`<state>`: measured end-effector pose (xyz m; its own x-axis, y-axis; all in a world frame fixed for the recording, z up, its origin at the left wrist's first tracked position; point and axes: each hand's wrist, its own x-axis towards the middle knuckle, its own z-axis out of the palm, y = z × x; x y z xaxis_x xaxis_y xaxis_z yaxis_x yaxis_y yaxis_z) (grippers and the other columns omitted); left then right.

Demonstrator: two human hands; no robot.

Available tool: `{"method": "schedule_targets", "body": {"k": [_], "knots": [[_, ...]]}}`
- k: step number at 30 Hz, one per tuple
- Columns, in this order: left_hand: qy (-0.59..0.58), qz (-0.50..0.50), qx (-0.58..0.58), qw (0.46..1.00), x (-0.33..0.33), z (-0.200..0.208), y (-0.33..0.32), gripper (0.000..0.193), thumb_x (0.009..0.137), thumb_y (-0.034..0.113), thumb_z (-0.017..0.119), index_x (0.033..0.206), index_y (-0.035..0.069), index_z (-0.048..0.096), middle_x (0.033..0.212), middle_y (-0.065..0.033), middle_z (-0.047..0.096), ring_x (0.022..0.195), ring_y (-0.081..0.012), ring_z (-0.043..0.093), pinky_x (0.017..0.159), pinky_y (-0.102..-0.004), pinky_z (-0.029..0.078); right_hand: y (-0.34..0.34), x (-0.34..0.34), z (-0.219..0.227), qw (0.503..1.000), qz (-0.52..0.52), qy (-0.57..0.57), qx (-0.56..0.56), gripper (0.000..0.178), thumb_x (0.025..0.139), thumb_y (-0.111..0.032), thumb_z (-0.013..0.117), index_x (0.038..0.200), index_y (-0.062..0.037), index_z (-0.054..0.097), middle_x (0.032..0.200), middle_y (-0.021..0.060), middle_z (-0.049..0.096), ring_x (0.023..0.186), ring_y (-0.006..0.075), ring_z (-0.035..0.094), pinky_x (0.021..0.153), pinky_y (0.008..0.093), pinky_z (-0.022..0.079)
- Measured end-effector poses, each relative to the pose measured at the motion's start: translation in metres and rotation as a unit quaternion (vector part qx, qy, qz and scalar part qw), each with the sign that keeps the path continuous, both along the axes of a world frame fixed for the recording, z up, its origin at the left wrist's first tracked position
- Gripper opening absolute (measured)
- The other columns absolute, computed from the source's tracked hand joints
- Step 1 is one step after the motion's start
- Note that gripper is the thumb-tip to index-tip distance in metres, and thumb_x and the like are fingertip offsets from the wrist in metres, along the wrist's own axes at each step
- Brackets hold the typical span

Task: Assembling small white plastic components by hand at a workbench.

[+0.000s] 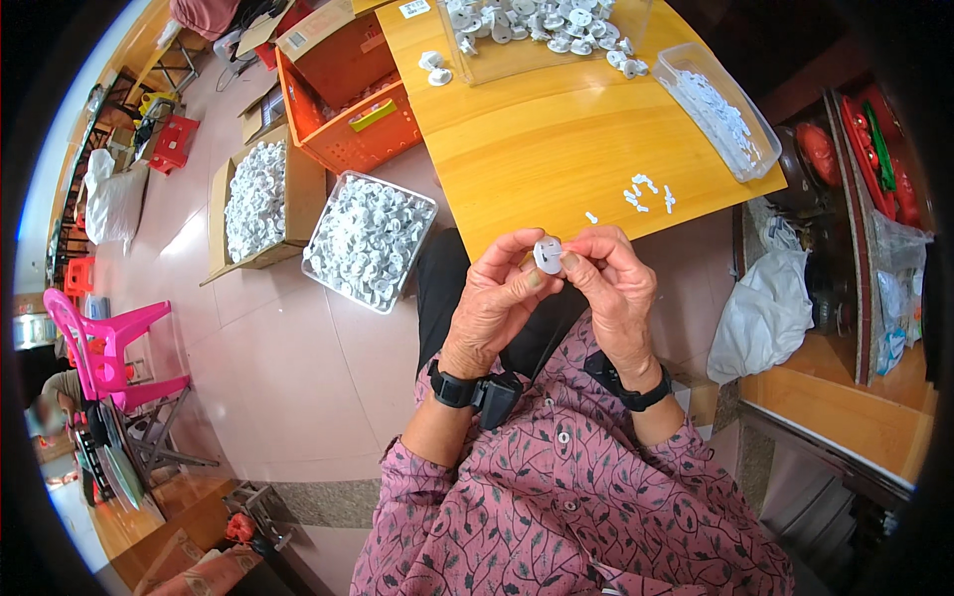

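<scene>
A small round white plastic part (548, 255) with slots in its face is pinched between my two hands, just off the near edge of the yellow table (517, 129). My left hand (502, 288) grips its left side with thumb and forefinger. My right hand (614, 283) has its thumb and fingers closed at the right side of the same part; whether a smaller piece is between them is hidden. Several tiny white plastic pieces (636, 194) lie loose on the table just beyond my hands.
A clear tub (760, 149) of tiny white pieces stands at the table's right. A clear bin (477, 70) of round white parts is at the back. Left on the floor are a full white basket (318, 263), a cardboard box (219, 233) and an orange crate (373, 149).
</scene>
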<state>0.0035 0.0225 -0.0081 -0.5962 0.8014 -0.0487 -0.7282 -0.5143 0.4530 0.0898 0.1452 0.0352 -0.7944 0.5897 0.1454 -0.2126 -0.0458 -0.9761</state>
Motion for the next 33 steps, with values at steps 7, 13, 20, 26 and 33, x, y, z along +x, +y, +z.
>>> {"method": "schedule_targets", "body": {"k": [7, 13, 20, 26, 33], "knots": [[0.049, 0.018, -0.010, 0.999, 0.0001, 0.0046, -0.0018, 0.040, 0.087, -0.001, 0.068, 0.125, 0.004, 0.058, 0.114, -0.0097, 0.064, 0.103, -0.0185, 0.063, 0.090, -0.0337, 0.056, -0.0005, -0.0006, 0.0006, 0.993, -0.028, -0.013, 0.115, 0.005, 0.087, 0.001, 0.068, 0.090, 0.0016, 0.065, 0.093, 0.0054, 0.056, 0.083, 0.0122, 0.058, 0.071, 0.0234, 0.049], [0.127, 0.039, -0.074, 0.988, -0.0016, 0.0093, -0.0046, 0.038, 0.086, -0.003, 0.069, 0.123, 0.001, 0.059, 0.112, -0.0087, 0.065, 0.102, -0.0162, 0.063, 0.089, -0.0318, 0.055, -0.0007, -0.0005, 0.0002, 0.980, -0.028, 0.004, 0.195, 0.005, 0.086, 0.003, 0.068, 0.089, 0.0017, 0.064, 0.091, 0.0064, 0.056, 0.079, 0.0140, 0.061, 0.065, 0.0262, 0.052], [0.162, 0.030, -0.083, 0.983, -0.0023, 0.0066, -0.0079, 0.036, 0.087, -0.002, 0.069, 0.121, 0.001, 0.061, 0.107, -0.0071, 0.065, 0.093, -0.0146, 0.063, 0.086, -0.0296, 0.055, -0.0041, -0.0008, -0.0004, 0.986, -0.029, -0.008, 0.162, 0.004, 0.087, 0.003, 0.067, 0.089, 0.0022, 0.063, 0.091, 0.0074, 0.057, 0.078, 0.0150, 0.062, 0.065, 0.0262, 0.053], [0.115, 0.024, -0.090, 0.989, -0.0012, 0.0049, -0.0088, 0.035, 0.088, 0.000, 0.068, 0.123, 0.000, 0.061, 0.107, -0.0077, 0.066, 0.091, -0.0139, 0.062, 0.081, -0.0278, 0.054, -0.0038, 0.0001, 0.0013, 0.980, -0.006, -0.039, 0.194, 0.004, 0.088, 0.001, 0.066, 0.089, 0.0026, 0.063, 0.091, 0.0071, 0.057, 0.078, 0.0144, 0.061, 0.065, 0.0263, 0.052], [0.126, 0.039, -0.100, 0.986, -0.0004, 0.0069, -0.0076, 0.035, 0.089, 0.000, 0.067, 0.124, 0.000, 0.060, 0.108, -0.0081, 0.066, 0.091, -0.0135, 0.061, 0.081, -0.0279, 0.053, -0.0080, 0.0002, -0.0057, 0.984, -0.023, -0.031, 0.175, 0.006, 0.088, -0.001, 0.066, 0.090, 0.0024, 0.062, 0.092, 0.0072, 0.056, 0.078, 0.0137, 0.060, 0.065, 0.0254, 0.051]]}}
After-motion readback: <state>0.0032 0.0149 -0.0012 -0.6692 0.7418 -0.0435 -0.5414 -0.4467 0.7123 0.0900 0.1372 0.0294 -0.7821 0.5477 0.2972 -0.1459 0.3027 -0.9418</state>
